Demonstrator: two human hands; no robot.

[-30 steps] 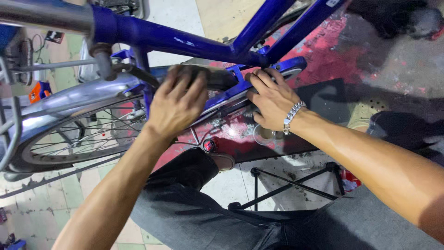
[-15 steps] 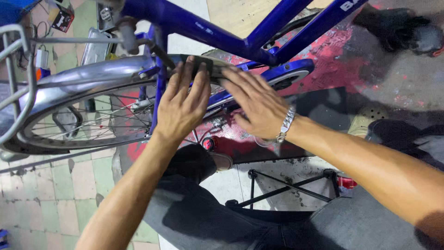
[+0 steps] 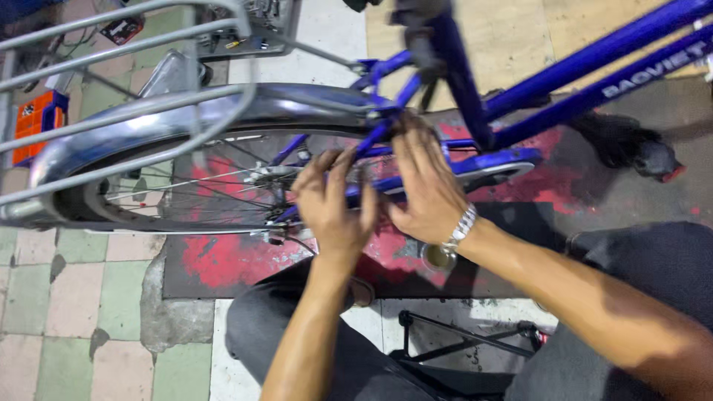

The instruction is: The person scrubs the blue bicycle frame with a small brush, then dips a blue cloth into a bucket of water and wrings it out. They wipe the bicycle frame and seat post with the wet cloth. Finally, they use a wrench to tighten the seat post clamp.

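A blue bicycle [image 3: 579, 70] stands in front of me, its rear wheel [image 3: 215, 189] under a silver mudguard [image 3: 245, 111]. My left hand [image 3: 334, 204] reaches in beside the rear hub, fingers spread against the blue chain stay. My right hand [image 3: 427, 186], with a metal bracelet on the wrist, presses on the frame near the blue chain guard [image 3: 497, 163]. Whether either hand grips a small part is hidden by the fingers.
A grey wire rear rack [image 3: 111, 82] juts out at the upper left. An orange box [image 3: 37, 119] sits at the far left. A red-stained dark mat [image 3: 223, 260] lies on the tiled floor. A black metal stand [image 3: 468, 338] rests between my knees.
The view has shifted so the bicycle sits further right and closer. Both hands have dropped from the dark pedal area down to the frame near the rear hub.
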